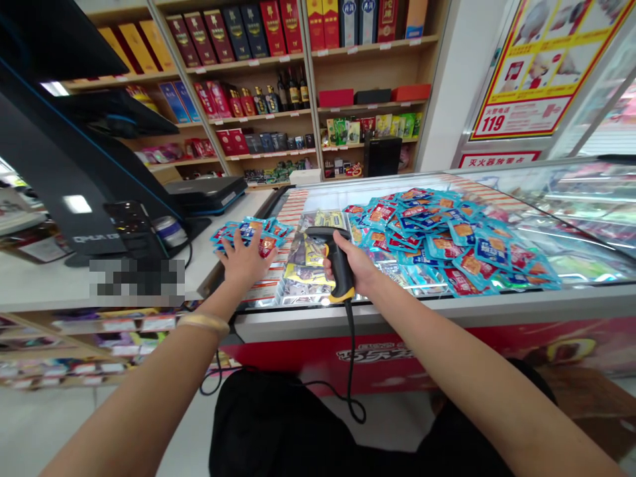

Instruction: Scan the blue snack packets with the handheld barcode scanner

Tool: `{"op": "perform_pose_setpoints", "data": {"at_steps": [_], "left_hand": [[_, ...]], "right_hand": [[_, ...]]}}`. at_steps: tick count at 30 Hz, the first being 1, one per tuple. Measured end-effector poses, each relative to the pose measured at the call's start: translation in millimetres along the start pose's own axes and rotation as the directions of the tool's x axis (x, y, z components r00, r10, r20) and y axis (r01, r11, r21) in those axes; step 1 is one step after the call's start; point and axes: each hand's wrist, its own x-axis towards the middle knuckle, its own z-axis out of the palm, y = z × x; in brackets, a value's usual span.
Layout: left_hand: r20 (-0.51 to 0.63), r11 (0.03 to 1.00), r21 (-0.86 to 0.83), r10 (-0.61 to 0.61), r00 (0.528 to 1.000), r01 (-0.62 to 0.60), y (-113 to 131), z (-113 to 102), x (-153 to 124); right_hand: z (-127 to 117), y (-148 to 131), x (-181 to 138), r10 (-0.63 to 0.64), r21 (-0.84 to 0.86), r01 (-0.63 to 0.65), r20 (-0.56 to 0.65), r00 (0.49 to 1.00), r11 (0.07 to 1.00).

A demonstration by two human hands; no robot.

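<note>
My right hand [358, 267] is closed round the grip of a black and yellow barcode scanner [332, 255], which points left over the glass lid of a chest freezer [407, 306]. Its cable [350, 371] hangs down in front of the freezer. My left hand [244, 260] lies flat with spread fingers on a small pile of blue snack packets [251, 233] at the counter's edge. A much larger heap of blue and red snack packets [437, 238] covers the freezer lid to the right of the scanner.
A black checkout terminal [74, 165] and a flat black device [206, 193] stand on the white counter [44, 281] at left. Shelves of boxed goods and bottles [278, 86] fill the back wall. A yellow poster [541, 63] hangs at right.
</note>
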Motion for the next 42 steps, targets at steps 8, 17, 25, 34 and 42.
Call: {"op": "perform_pose_setpoints", "data": {"at_steps": [8,17,25,34,42], "left_hand": [[-0.15,0.967,-0.072,0.231,0.962,-0.243,72.0,0.1,-14.5],[0.007,0.711,-0.347,0.654,0.756,-0.612,200.5,25.3,-33.8],[0.042,0.755,-0.26,0.631,0.775,-0.601,204.1,19.5,-38.6],[0.016,0.742,-0.333,0.621,0.784,-0.582,196.6,22.3,-38.6],[-0.101,0.689,-0.524,0.534,0.84,-0.501,187.0,21.4,-32.6]], "right_hand": [[-50.7,-25.1,-47.1,-0.12,-0.015,0.119,-0.083,0.989,0.993],[-103.1,-47.1,-93.4,-0.225,-0.051,0.219,-0.2,0.954,0.974],[-103.6,-44.0,-96.0,-0.268,-0.058,0.262,-0.189,0.945,0.963],[-104.0,-43.3,-96.4,-0.28,-0.053,0.275,-0.197,0.94,0.96],[-106.3,-43.0,-95.9,-0.3,-0.061,0.294,-0.181,0.937,0.954]]}}
